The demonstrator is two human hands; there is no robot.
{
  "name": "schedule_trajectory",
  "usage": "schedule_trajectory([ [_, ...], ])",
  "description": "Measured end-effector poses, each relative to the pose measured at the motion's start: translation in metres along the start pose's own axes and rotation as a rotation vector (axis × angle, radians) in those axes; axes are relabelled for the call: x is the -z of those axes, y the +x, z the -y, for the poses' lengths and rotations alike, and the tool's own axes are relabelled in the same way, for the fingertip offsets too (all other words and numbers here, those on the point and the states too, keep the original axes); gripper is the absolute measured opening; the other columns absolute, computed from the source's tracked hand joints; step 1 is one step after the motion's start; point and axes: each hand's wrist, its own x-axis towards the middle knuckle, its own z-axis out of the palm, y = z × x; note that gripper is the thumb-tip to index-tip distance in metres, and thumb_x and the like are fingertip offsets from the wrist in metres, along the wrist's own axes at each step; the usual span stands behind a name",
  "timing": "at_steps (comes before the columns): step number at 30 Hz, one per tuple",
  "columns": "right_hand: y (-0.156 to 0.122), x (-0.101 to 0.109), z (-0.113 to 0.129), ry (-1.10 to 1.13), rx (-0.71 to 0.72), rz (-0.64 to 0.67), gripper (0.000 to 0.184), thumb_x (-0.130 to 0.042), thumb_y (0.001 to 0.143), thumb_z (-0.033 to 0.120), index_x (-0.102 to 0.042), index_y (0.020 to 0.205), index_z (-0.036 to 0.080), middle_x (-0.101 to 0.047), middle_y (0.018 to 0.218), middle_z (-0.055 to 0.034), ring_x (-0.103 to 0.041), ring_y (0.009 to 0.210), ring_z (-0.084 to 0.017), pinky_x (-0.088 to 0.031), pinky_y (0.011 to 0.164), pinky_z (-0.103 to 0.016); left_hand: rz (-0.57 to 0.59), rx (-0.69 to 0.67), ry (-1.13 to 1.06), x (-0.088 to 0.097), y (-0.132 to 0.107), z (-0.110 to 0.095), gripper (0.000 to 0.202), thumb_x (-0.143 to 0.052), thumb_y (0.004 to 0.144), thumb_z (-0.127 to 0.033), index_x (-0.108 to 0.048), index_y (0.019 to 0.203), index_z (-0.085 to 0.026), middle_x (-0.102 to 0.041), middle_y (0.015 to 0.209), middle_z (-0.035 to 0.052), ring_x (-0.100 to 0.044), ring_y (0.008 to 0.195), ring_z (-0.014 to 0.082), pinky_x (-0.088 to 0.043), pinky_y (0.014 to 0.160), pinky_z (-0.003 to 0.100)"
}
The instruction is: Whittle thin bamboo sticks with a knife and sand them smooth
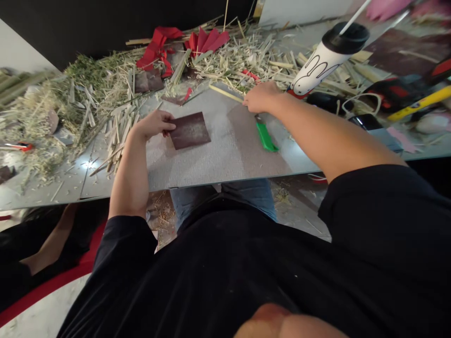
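Between the thumb and fingers of my left hand (158,124) is the left edge of a dark brown square of sandpaper (191,130), with pale dust across its middle. The sheet is low over the grey tabletop (197,166). Farther right, my right hand (262,97) is closed at the near end of a thin bamboo strip (225,93), which points away to the left. Its fingertips are partly hidden. Just below that hand lies a green utility knife (266,137) on the table.
Bamboo shavings (225,68) and splints pile along the back and left. Red folded paper (207,41) rests among them. A white rabbit-print cup (319,63) with a straw stands at the right, near a black-and-red tool (394,94). Another person's arm (52,239) shows lower left.
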Motion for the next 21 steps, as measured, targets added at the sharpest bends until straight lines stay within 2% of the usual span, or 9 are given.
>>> schedule_trajectory([
  [2,0.003,0.003,0.002,-0.052,-0.033,0.121,0.036,-0.078,0.114,0.008,-0.074,0.078,0.005,-0.082,0.1,-0.0228,-0.071,0.104,-0.026,-0.046,0.096,-0.047,0.092,0.018,0.056,0.003,0.003,0.006,0.013,-0.081,0.082,-0.01,-0.073,0.085,-0.019,-0.068,0.067,0.0,-0.062,0.056,0.0132,-0.051,0.061,0.027],
  [5,-0.003,0.004,0.021,-0.014,0.057,0.131,0.034,-0.079,0.116,0.016,-0.077,0.082,0.009,-0.081,0.094,-0.0174,-0.071,0.101,-0.025,-0.048,0.094,-0.044,0.132,0.033,0.123,0.006,0.011,0.016,0.013,-0.082,0.083,-0.012,-0.074,0.087,-0.021,-0.071,0.069,0.001,-0.067,0.06,0.0165,-0.057,0.067,0.031],
  [8,-0.016,0.004,0.054,-0.084,0.165,0.17,0.032,-0.079,0.117,0.027,-0.08,0.088,0.013,-0.08,0.091,-0.0135,-0.072,0.099,-0.026,-0.05,0.091,-0.042,0.143,0.048,0.19,0.005,0.017,0.022,0.013,-0.081,0.084,-0.013,-0.072,0.086,-0.021,-0.07,0.067,0.0011,-0.07,0.062,0.0188,-0.06,0.072,0.035],
  [11,-0.026,0.01,0.083,-0.131,0.215,0.209,0.026,-0.073,0.121,0.031,-0.085,0.103,0.014,-0.083,0.101,-0.0158,-0.074,0.109,-0.032,-0.051,0.097,-0.046,0.168,0.063,0.232,0.004,0.016,0.021,0.012,-0.079,0.087,-0.012,-0.07,0.088,-0.021,-0.071,0.068,0.0013,-0.071,0.063,0.0191,-0.061,0.074,0.035],
  [13,-0.028,0.016,0.093,-0.153,0.209,0.235,0.027,-0.067,0.123,0.033,-0.087,0.113,0.016,-0.084,0.113,-0.0171,-0.074,0.117,-0.035,-0.052,0.1,-0.048,0.178,0.064,0.254,0.004,0.013,0.018,0.011,-0.077,0.09,-0.012,-0.07,0.089,-0.02,-0.071,0.068,0.0018,-0.073,0.066,0.0195,-0.061,0.074,0.035],
  [17,-0.023,0.021,0.091,-0.18,0.174,0.275,0.032,-0.059,0.122,0.031,-0.087,0.127,0.015,-0.083,0.131,-0.0207,-0.073,0.126,-0.039,-0.054,0.104,-0.05,0.185,0.06,0.279,0.005,0.01,0.015,0.009,-0.076,0.09,-0.015,-0.068,0.088,-0.02,-0.071,0.069,0.0026,-0.075,0.07,0.0215,-0.062,0.077,0.036],
  [21,-0.007,0.01,0.058,-0.112,0.053,0.201,0.028,-0.069,0.116,0.034,-0.089,0.118,0.015,-0.083,0.122,-0.0233,-0.074,0.122,-0.045,-0.056,0.104,-0.059,0.191,0.039,0.264,0.005,0.013,0.02,0.015,-0.083,0.084,-0.023,-0.068,0.086,-0.021,-0.07,0.068,0.0018,-0.075,0.068,0.0221,-0.062,0.076,0.037],
])
